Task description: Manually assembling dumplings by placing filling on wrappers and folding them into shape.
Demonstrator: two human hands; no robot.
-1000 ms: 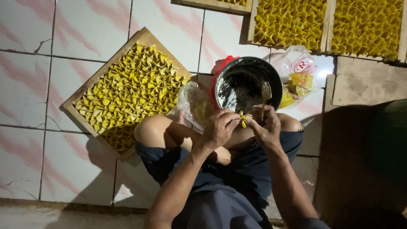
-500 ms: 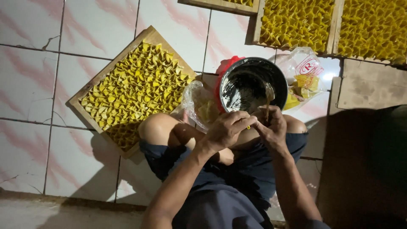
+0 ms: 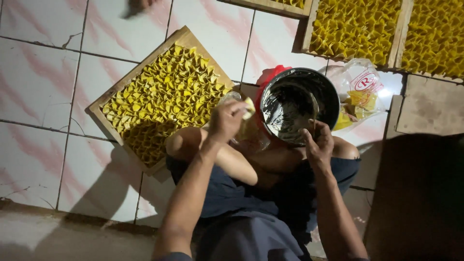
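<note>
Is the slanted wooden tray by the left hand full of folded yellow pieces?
Nearly full: folded yellow pieces pack the slanted wooden tray edge to edge.

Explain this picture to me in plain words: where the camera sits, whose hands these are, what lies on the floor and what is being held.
There is no machine here. The camera is worn on a person's head and looks down at their own arms and lap as they sit on a tiled floor. The left hand holds a small folded yellow piece near a wooden tray packed with many like it. The right hand holds the handle of a spoon at the rim of a dark metal bowl, whose contents are too dark to name. A plastic bag of yellow sheets lies beside the bowl. More filled trays stand at the top.
</note>
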